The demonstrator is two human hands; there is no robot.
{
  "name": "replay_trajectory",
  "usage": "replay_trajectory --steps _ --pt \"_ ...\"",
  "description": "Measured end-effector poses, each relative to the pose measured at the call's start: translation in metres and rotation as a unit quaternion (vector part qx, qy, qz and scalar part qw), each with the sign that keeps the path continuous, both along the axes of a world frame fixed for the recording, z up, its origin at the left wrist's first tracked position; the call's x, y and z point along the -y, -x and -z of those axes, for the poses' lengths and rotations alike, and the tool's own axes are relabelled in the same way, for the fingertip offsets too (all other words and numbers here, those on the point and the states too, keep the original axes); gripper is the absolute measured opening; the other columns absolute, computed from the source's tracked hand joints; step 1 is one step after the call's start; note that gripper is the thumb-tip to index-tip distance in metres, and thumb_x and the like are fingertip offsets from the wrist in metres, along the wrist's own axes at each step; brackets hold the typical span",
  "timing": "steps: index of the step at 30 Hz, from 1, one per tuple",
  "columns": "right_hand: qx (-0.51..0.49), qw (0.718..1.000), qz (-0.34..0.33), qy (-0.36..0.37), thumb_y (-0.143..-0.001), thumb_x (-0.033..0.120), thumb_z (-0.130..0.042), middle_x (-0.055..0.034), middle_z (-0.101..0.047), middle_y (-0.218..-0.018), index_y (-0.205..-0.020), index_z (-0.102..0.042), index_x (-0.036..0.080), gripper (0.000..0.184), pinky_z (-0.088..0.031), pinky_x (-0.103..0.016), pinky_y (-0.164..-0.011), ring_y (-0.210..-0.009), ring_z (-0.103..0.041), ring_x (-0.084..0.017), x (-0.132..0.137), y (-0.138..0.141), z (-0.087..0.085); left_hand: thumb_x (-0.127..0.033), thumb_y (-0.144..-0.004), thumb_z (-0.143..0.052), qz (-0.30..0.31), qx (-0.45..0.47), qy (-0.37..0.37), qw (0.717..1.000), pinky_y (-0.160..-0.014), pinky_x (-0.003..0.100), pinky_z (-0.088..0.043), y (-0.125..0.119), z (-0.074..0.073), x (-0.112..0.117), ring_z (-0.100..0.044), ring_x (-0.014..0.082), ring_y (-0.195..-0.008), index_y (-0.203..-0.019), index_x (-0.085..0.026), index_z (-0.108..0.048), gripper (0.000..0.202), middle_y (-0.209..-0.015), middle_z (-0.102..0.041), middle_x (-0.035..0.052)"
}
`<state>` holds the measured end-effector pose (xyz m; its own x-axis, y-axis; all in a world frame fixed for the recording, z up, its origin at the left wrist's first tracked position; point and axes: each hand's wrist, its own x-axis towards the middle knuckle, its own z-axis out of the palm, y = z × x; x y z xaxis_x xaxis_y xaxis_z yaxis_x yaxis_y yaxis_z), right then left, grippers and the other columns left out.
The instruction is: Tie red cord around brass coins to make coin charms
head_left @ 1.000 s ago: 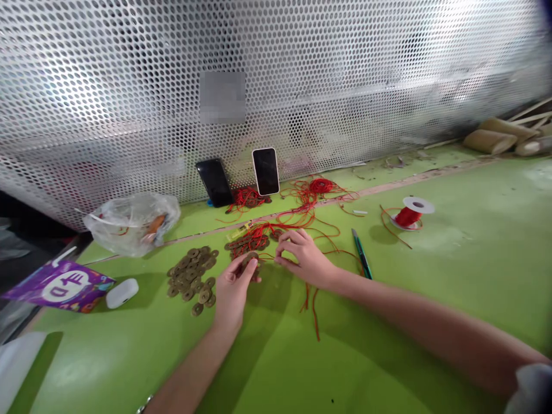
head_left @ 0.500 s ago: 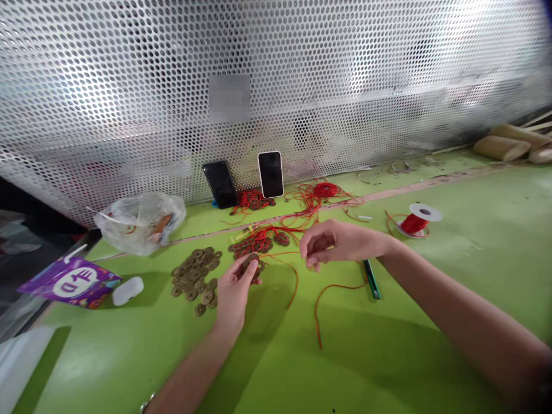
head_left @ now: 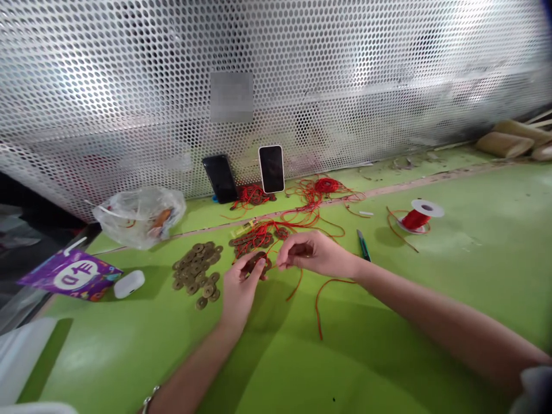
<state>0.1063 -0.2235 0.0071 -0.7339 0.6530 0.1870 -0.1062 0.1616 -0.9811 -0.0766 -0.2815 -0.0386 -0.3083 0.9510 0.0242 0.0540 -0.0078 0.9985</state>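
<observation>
My left hand [head_left: 240, 287] pinches a small cluster of brass coins [head_left: 256, 263] against the green table. My right hand [head_left: 313, 255] is closed in a pinch on a red cord [head_left: 321, 293] right beside that cluster; the cord trails down in a loop toward me. A loose pile of brass coins [head_left: 197, 270] lies just left of my left hand. More strung coins with red cord [head_left: 259, 237] lie just behind both hands.
Two phones [head_left: 271, 168] lean on the perforated metal wall, with tangled red cord [head_left: 321, 190] nearby. A spool of red cord [head_left: 416, 217], a green cutter [head_left: 363, 245], a plastic bag [head_left: 138, 217], a white earbud case [head_left: 129, 283] and a purple packet [head_left: 71, 276] lie around.
My right hand pulled the red cord out to the right, then came back left to the coin cluster. My left hand stayed on the coins.
</observation>
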Motion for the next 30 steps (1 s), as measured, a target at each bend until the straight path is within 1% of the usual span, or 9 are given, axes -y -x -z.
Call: replay_trajectory --steps 3,7,11,17,20,23,26,28,30 --pt "-0.001 1.000 -0.006 0.002 -0.083 0.021 -0.060 -0.0035 -0.067 -0.082 -0.081 -0.060 0.015 0.006 -0.054 -0.027 -0.076 -0.079 -0.067 -0.012 0.0013 -0.0005 -0.0019 -0.036 -0.069 -0.072 0.002 0.005 0.003 1.000 -0.054 0.023 -0.053 -0.0007 -0.0002 0.0001 -0.062 0.0146 -0.066 -0.090 -0.016 -0.069 0.030 -0.083 -0.071 0.0048" --pt "-0.008 1.000 -0.014 0.004 -0.083 0.024 -0.061 -0.0041 -0.067 -0.081 -0.082 -0.060 0.015 0.010 -0.055 -0.027 -0.075 -0.079 -0.067 -0.013 0.0028 -0.0016 -0.0043 -0.036 -0.069 -0.072 0.001 0.005 0.007 1.000 -0.053 0.023 -0.053 -0.0010 -0.0005 0.0002 -0.061 0.0128 -0.061 -0.091 -0.015 -0.069 0.031 -0.082 -0.071 0.0045" --pt "-0.019 0.999 -0.036 -0.002 -0.083 0.021 -0.062 -0.0051 -0.067 -0.081 -0.082 -0.061 0.013 0.008 -0.055 -0.026 -0.074 -0.078 -0.067 -0.013 0.0040 -0.0019 -0.0047 -0.036 -0.069 -0.072 0.002 0.007 0.006 1.000 -0.053 0.023 -0.054 -0.0009 -0.0010 0.0000 -0.061 0.0126 -0.061 -0.092 -0.014 -0.068 0.033 -0.081 -0.070 0.0049" --pt "-0.015 0.999 -0.016 -0.023 -0.083 0.019 -0.060 -0.0037 -0.067 -0.079 -0.082 -0.060 0.015 0.004 -0.054 -0.025 -0.074 -0.077 -0.067 -0.012 0.0042 -0.0018 -0.0066 -0.036 -0.068 -0.072 -0.004 0.015 0.006 1.000 -0.051 0.022 -0.053 -0.0006 0.0007 -0.0006 -0.060 0.0124 -0.061 -0.092 -0.014 -0.068 0.033 -0.080 -0.070 0.0047" --pt "0.000 0.999 -0.009 -0.039 -0.082 0.015 -0.060 -0.0036 -0.067 -0.080 -0.081 -0.061 0.014 0.001 -0.054 -0.024 -0.074 -0.077 -0.067 -0.012 0.0029 -0.0017 -0.0040 -0.037 -0.068 -0.072 0.003 0.015 0.001 1.000 -0.051 0.021 -0.053 0.0002 0.0014 -0.0009 -0.060 0.0126 -0.062 -0.091 -0.014 -0.069 0.032 -0.080 -0.070 0.0045" --pt "0.017 0.998 -0.006 -0.056 -0.081 0.013 -0.059 -0.0038 -0.068 -0.080 -0.082 -0.061 0.014 0.003 -0.054 -0.024 -0.073 -0.077 -0.067 -0.013 0.0022 -0.0012 0.0001 -0.037 -0.067 -0.073 0.004 0.011 0.003 1.000 -0.051 0.022 -0.053 0.0010 0.0013 -0.0008 -0.060 0.0127 -0.060 -0.090 -0.014 -0.068 0.033 -0.080 -0.070 0.0046" --pt "0.040 0.994 0.000 -0.104 -0.082 0.011 -0.055 -0.0040 -0.068 -0.082 -0.085 -0.063 0.015 0.008 -0.053 -0.024 -0.073 -0.077 -0.066 -0.012 0.0039 0.0000 0.0022 -0.038 -0.067 -0.073 0.008 0.009 0.002 1.000 -0.051 0.023 -0.053 0.0012 0.0007 -0.0004 -0.061 0.0136 -0.059 -0.091 -0.014 -0.068 0.034 -0.080 -0.070 0.0053" --pt "0.062 0.984 0.001 -0.164 -0.083 0.010 -0.053 -0.0036 -0.067 -0.086 -0.088 -0.064 0.016 0.014 -0.052 -0.024 -0.073 -0.078 -0.065 -0.012 0.0060 0.0015 0.0023 -0.038 -0.067 -0.073 0.016 0.011 0.002 1.000 -0.051 0.024 -0.053 0.0009 -0.0004 -0.0003 -0.061 0.0137 -0.059 -0.091 -0.014 -0.068 0.034 -0.081 -0.070 0.0055" --pt "0.076 0.971 -0.007 -0.226 -0.083 0.008 -0.051 -0.0040 -0.066 -0.094 -0.092 -0.064 0.018 0.018 -0.051 -0.024 -0.077 -0.087 -0.063 -0.013 0.0082 0.0033 0.0030 -0.038 -0.066 -0.074 0.017 0.018 0.001 1.000 -0.051 0.023 -0.053 0.0004 -0.0019 -0.0005 -0.061 0.0134 -0.059 -0.090 -0.015 -0.069 0.034 -0.081 -0.070 0.0057"
